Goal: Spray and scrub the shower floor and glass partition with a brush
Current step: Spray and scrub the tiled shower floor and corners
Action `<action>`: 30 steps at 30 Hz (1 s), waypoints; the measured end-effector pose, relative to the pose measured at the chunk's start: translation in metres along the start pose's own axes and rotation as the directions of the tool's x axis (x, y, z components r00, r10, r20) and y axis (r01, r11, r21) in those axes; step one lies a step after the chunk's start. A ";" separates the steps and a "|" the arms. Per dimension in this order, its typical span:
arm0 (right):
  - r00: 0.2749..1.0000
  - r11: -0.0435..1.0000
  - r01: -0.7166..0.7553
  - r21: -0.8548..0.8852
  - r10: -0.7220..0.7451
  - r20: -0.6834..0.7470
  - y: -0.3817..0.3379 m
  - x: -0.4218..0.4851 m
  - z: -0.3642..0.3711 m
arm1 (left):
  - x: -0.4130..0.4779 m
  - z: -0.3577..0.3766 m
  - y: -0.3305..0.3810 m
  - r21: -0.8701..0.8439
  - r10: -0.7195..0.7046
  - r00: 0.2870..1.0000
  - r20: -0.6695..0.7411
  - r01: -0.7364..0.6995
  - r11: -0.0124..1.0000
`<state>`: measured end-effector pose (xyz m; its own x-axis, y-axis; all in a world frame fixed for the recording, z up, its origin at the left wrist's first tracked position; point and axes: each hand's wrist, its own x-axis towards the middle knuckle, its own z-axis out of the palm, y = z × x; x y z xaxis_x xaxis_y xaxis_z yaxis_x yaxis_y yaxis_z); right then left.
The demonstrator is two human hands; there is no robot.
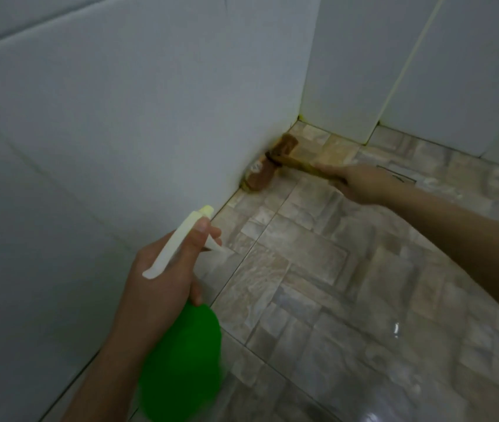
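While your right hand point(361, 184) is clenched round the far end of the brush point(269, 166), the head sits at about twelve to one o'clock in the view, pushed into the joint where the white tiled wall point(120, 132) meets the shower floor point(318, 284). The head is blurred, brownish and blocky. It will likely feel stiff and light, so the force has to come from your wrist rather than from its weight. The handle point(300, 164) looks slim and yellowish and is probably wet. Take it closer to the head if it twists, since a grip at the tail gives reach but little pressure. Your left hand point(163, 281), at six to seven o'clock, is wrapped round the neck of the green spray bottle point(184, 360), with one digit lying along the white trigger head point(178, 242). Whether a finger sits on the trigger itself cannot be told. Expect the bottle to be thin plastic, squashy at the belly and bottom-heavy with liquid, so the neck under the sprayer is the right hold. The floor toward four and five o'clock shines as if wet, so judge it slippery. No glass partition can be picked out from here.
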<state>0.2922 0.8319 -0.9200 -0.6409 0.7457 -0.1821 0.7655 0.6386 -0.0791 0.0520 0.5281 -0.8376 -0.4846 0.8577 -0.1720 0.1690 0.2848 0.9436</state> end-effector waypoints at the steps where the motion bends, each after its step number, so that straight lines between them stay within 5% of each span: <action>1: 1.000 0.999 -0.029 0.035 0.029 0.000 0.002 0.018 -0.003 | 0.000 0.003 0.002 -0.006 0.000 1.000 -0.007 0.000 1.000; 9: 0.946 0.988 -0.143 -0.050 0.151 0.285 0.078 -0.007 -0.059 | 0.002 0.025 0.013 -0.081 0.011 1.000 0.009 -0.010 0.997; 18: 0.979 0.986 -0.151 0.068 0.139 0.147 0.041 0.037 -0.043 | 0.001 0.049 0.019 -0.090 0.001 1.000 0.002 -0.001 0.996; 23: 0.863 0.929 -0.369 -0.016 0.349 0.365 0.093 -0.036 -0.097 | -0.003 0.052 0.020 -0.116 -0.025 1.000 0.004 0.026 0.993; 26: 0.887 0.934 -0.322 -0.155 0.355 0.296 0.074 -0.044 -0.092 | -0.002 0.054 0.022 -0.086 -0.019 1.000 0.023 0.021 0.996; 30: 0.953 0.964 -0.265 0.010 0.261 0.155 0.045 -0.028 -0.041 | 0.000 0.061 0.021 -0.046 -0.001 1.000 0.028 0.002 0.999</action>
<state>0.3423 0.8472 -0.8780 -0.4024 0.8476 -0.3458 0.9085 0.4161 -0.0373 0.1084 0.5600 -0.8353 -0.4609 0.8689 -0.1804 0.1282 0.2663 0.9553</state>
